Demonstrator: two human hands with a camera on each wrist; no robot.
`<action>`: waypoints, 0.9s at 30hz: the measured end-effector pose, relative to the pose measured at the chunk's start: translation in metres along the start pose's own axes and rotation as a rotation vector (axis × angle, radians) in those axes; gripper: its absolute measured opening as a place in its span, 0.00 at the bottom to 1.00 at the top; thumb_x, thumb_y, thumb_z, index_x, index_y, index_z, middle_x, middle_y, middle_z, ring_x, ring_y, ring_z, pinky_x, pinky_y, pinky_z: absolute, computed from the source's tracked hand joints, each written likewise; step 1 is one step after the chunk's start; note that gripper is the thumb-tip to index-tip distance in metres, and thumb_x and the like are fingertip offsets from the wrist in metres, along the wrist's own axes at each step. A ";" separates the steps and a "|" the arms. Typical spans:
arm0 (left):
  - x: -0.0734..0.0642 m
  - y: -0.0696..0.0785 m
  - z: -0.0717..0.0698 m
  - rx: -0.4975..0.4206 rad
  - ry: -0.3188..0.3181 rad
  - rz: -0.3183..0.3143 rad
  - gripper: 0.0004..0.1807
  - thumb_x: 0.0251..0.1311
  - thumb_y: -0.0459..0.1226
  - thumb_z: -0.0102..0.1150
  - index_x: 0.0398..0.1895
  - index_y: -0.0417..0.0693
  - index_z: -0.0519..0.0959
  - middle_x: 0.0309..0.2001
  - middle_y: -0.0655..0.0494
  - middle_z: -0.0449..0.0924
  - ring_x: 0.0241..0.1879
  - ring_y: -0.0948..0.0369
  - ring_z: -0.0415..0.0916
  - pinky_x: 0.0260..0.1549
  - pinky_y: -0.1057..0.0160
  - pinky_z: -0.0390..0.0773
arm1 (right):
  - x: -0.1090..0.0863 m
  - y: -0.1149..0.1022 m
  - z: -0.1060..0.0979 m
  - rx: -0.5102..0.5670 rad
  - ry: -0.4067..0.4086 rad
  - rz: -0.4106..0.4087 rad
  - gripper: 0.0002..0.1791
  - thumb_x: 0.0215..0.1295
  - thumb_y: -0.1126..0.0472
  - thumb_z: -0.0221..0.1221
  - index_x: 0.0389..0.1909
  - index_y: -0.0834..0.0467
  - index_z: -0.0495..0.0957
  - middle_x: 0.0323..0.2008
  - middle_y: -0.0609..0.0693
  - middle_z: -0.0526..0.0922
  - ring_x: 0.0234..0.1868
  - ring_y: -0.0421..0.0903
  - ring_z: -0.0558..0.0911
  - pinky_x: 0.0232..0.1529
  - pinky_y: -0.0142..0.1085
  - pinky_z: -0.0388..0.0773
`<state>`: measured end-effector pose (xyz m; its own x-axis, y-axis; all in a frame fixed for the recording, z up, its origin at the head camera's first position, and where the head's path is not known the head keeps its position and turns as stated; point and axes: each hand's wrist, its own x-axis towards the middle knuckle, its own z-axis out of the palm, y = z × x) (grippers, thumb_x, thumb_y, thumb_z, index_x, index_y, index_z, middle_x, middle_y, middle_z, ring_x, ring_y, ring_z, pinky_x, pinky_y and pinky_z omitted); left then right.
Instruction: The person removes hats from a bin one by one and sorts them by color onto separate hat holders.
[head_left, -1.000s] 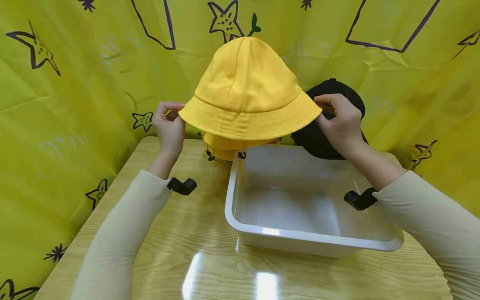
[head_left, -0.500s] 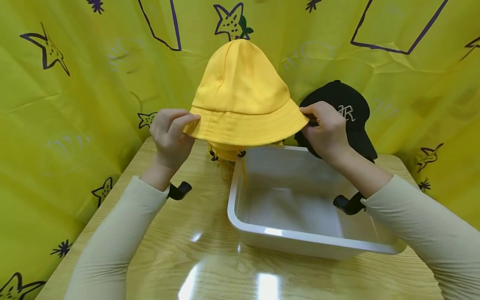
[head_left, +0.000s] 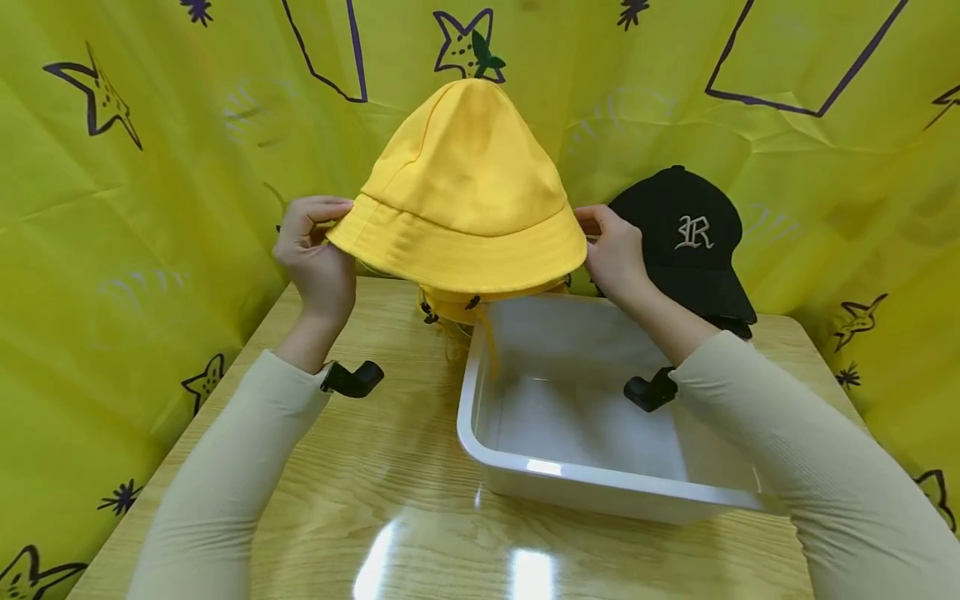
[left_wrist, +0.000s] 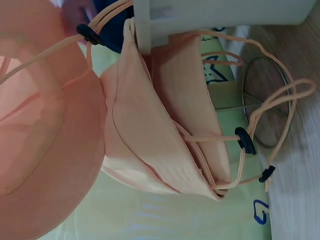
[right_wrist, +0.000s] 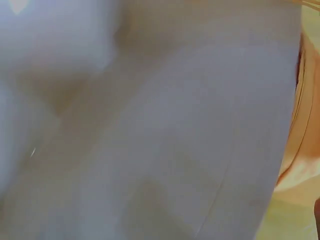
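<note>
A yellow bucket hat (head_left: 465, 183) with a green leaf sprig (head_left: 486, 57) on its crown is held up by the brim. My left hand (head_left: 318, 262) pinches the brim's left edge, and my right hand (head_left: 617, 254) pinches its right edge. Just below and behind it, other yellow hats (head_left: 453, 307) with cords and black toggles show partly. The left wrist view shows the held hat's underside (left_wrist: 80, 150) close beside one hanging hat (left_wrist: 145, 125), whose cord carries a black toggle (left_wrist: 245, 140). Neither hand's grip shows clearly in the wrist views.
A white plastic bin (head_left: 592, 477) stands on the wooden table (head_left: 360, 467) below my right forearm. Behind it, a black baseball cap (head_left: 678, 225) with an embroidered R sits raised. A round wire base (left_wrist: 265, 100) stands near the hanging hats. Yellow patterned cloth (head_left: 187, 125) hangs behind.
The yellow bucket hat has moved left, its brim tilting down to the right. My right hand has come left with it, uncovering the black cap's front. My left hand has shifted slightly left.
</note>
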<state>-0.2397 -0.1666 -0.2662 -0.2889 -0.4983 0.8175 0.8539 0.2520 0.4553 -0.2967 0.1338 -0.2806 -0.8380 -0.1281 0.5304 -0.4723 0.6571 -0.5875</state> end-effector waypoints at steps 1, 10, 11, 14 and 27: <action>0.000 0.001 0.001 -0.030 0.014 -0.019 0.05 0.50 0.19 0.61 0.22 0.22 0.75 0.27 0.62 0.80 0.30 0.61 0.78 0.30 0.68 0.78 | 0.002 -0.001 0.003 0.022 -0.015 0.030 0.16 0.63 0.62 0.59 0.49 0.67 0.77 0.45 0.63 0.82 0.47 0.56 0.81 0.49 0.47 0.76; 0.000 0.004 -0.004 0.065 -0.048 0.330 0.03 0.46 0.19 0.64 0.26 0.29 0.80 0.28 0.44 0.82 0.30 0.61 0.80 0.33 0.70 0.78 | 0.003 -0.005 0.001 0.285 0.328 0.022 0.07 0.60 0.68 0.58 0.38 0.68 0.78 0.32 0.50 0.82 0.33 0.40 0.78 0.36 0.26 0.71; 0.001 0.005 -0.005 0.091 -0.038 0.367 0.04 0.46 0.20 0.64 0.25 0.31 0.81 0.28 0.41 0.81 0.30 0.60 0.80 0.34 0.70 0.77 | 0.003 -0.006 -0.001 0.327 0.361 0.011 0.06 0.60 0.69 0.58 0.37 0.68 0.77 0.31 0.46 0.80 0.33 0.37 0.76 0.36 0.25 0.70; 0.005 0.007 -0.007 0.172 0.028 0.406 0.05 0.47 0.20 0.64 0.23 0.35 0.80 0.27 0.41 0.78 0.30 0.56 0.77 0.33 0.69 0.74 | 0.004 -0.007 -0.008 0.420 0.425 -0.041 0.05 0.61 0.69 0.58 0.37 0.65 0.74 0.30 0.35 0.76 0.33 0.32 0.76 0.38 0.26 0.71; 0.004 -0.004 -0.005 0.190 -0.174 0.494 0.09 0.45 0.21 0.67 0.31 0.34 0.83 0.30 0.41 0.82 0.29 0.48 0.82 0.38 0.66 0.81 | 0.008 -0.010 -0.019 0.712 0.545 -0.176 0.10 0.52 0.77 0.63 0.29 0.60 0.78 0.29 0.40 0.83 0.31 0.39 0.82 0.37 0.29 0.78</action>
<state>-0.2417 -0.1738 -0.2662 0.0454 -0.1425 0.9888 0.8177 0.5738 0.0452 -0.2933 0.1405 -0.2586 -0.5782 0.3047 0.7568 -0.7896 0.0245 -0.6131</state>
